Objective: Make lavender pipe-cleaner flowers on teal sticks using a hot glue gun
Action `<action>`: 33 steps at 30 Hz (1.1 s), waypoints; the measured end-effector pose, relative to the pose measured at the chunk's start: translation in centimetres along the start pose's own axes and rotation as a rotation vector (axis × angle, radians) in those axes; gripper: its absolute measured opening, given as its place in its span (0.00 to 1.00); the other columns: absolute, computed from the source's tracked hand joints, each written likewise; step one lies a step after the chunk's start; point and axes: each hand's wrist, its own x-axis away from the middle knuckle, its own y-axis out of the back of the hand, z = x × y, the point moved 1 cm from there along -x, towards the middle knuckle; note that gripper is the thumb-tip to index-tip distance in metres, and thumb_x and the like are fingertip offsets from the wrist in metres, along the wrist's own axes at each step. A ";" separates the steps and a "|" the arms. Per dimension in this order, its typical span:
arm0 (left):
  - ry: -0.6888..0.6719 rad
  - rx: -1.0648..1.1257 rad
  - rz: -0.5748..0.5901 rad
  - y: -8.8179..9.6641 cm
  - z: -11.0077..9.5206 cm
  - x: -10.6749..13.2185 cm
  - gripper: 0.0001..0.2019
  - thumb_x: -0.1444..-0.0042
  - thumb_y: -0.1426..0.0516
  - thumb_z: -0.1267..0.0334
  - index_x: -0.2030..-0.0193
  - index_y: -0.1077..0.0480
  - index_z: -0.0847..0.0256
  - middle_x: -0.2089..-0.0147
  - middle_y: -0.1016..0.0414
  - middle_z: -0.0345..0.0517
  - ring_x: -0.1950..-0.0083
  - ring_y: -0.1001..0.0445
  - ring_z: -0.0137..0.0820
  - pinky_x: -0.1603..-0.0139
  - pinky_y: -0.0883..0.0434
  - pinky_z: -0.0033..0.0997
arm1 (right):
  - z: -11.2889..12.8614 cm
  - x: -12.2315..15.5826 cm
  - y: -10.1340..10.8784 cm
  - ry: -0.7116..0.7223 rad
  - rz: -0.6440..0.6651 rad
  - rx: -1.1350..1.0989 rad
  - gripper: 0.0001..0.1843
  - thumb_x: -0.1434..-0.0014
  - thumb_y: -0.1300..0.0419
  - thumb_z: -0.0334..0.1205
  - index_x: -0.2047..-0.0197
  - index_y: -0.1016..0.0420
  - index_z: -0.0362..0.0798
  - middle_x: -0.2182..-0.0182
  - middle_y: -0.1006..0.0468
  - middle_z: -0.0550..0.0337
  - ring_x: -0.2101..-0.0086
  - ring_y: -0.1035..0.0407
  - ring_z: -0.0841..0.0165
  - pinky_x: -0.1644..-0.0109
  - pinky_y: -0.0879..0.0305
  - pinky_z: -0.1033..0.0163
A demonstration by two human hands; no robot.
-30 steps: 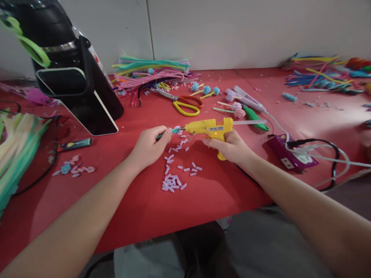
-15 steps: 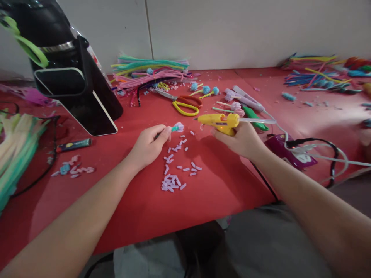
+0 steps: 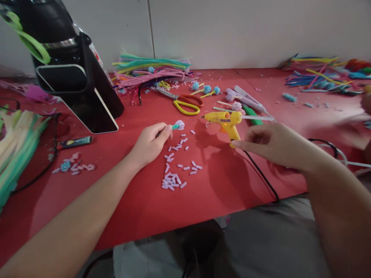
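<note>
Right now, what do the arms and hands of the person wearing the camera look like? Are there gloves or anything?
No gloves! The left hand and right hand are bare. So are both forearms: no sleeves, watch or bracelet shows on them.

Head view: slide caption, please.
Left hand holds a lilac-tipped stem; right hand at a yellow glue gun.

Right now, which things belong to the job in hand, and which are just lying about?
Likely in the job:
lilac-tipped green piece, in the left hand
yellow glue gun, at the right hand
loose lilac bits

Probably just lying about:
black bottle
scissors
small printed tube
</note>
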 end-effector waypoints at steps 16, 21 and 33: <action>-0.038 -0.013 -0.040 -0.2 0.2 -0.1 0.18 0.30 0.50 0.55 0.70 0.33 0.61 0.72 0.33 0.39 0.70 0.36 0.27 0.67 0.40 0.31 | 7.7 -2.8 -11.1 0.410 0.044 -0.095 0.08 0.34 0.40 0.32 0.58 0.18 0.47 0.59 0.25 0.53 0.58 0.27 0.63 0.52 0.32 0.59; -0.034 -0.013 -0.051 -0.2 0.1 0.0 0.17 0.31 0.50 0.55 0.70 0.33 0.61 0.72 0.32 0.39 0.71 0.36 0.27 0.68 0.40 0.31 | 7.8 -2.4 -11.2 0.455 0.000 -0.096 0.09 0.32 0.45 0.31 0.60 0.24 0.46 0.59 0.25 0.52 0.59 0.28 0.63 0.54 0.32 0.58; 0.010 -0.002 -0.104 -0.3 -0.5 0.3 0.17 0.31 0.49 0.55 0.70 0.32 0.60 0.75 0.35 0.38 0.73 0.37 0.27 0.69 0.40 0.31 | 7.0 -2.3 -9.5 0.266 -0.053 -0.476 0.07 0.37 0.40 0.33 0.58 0.20 0.48 0.57 0.15 0.55 0.57 0.22 0.62 0.52 0.27 0.56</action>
